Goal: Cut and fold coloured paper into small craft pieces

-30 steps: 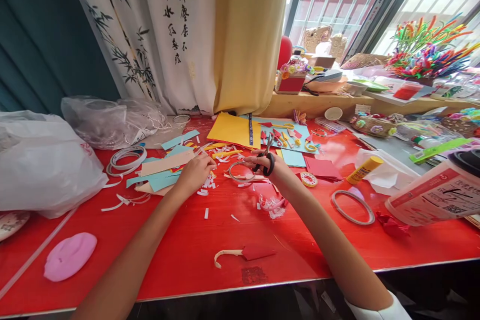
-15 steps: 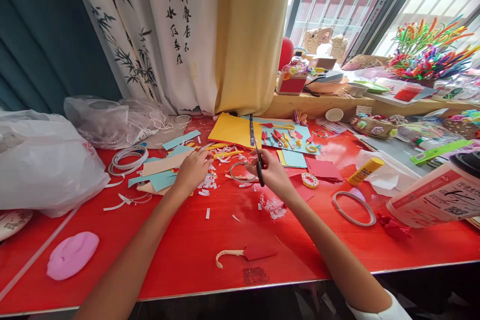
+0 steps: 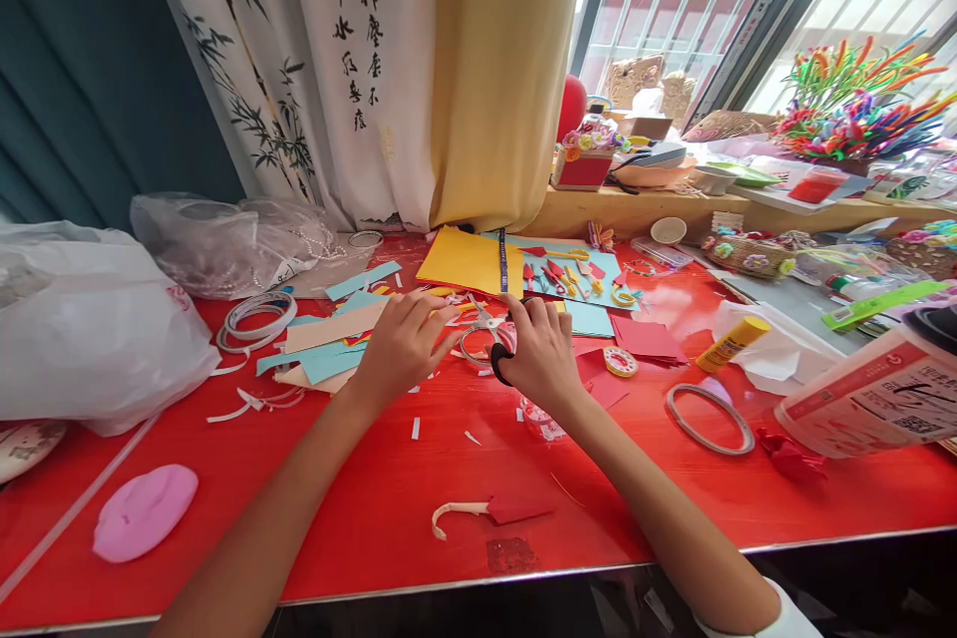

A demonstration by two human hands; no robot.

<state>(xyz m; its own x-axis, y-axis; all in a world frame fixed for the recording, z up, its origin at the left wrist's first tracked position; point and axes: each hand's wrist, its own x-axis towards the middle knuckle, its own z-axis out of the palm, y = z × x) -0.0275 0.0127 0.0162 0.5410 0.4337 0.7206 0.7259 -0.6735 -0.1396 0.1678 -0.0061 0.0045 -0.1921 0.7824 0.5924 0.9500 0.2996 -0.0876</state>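
My right hand (image 3: 539, 351) grips a pair of scissors (image 3: 487, 321) by its black handles, with the blades parted and pointing left over a tape roll. My left hand (image 3: 408, 337) hovers just left of the blades, thumb and fingers apart, with nothing visible in it. Beneath and beside it lie white paper scraps, blue strips (image 3: 333, 361) and a beige strip (image 3: 336, 325). Nearer the table's front edge is a small paper umbrella (image 3: 515, 507) with a red folded top and a cream hooked handle.
Yellow paper sheets (image 3: 460, 261) lie at the back, beside a blue sheet holding several small paper umbrellas. On the right are red paper squares (image 3: 647, 339), a glue stick (image 3: 733, 343), a tape ring (image 3: 709, 419) and a large cup (image 3: 871, 389). Pink clay (image 3: 146, 511) and a plastic bag (image 3: 90, 319) are left.
My left hand has moved right, off the scraps and toward the scissors. In my right hand the scissors have swung from pointing away to pointing left, and their blades are now apart.
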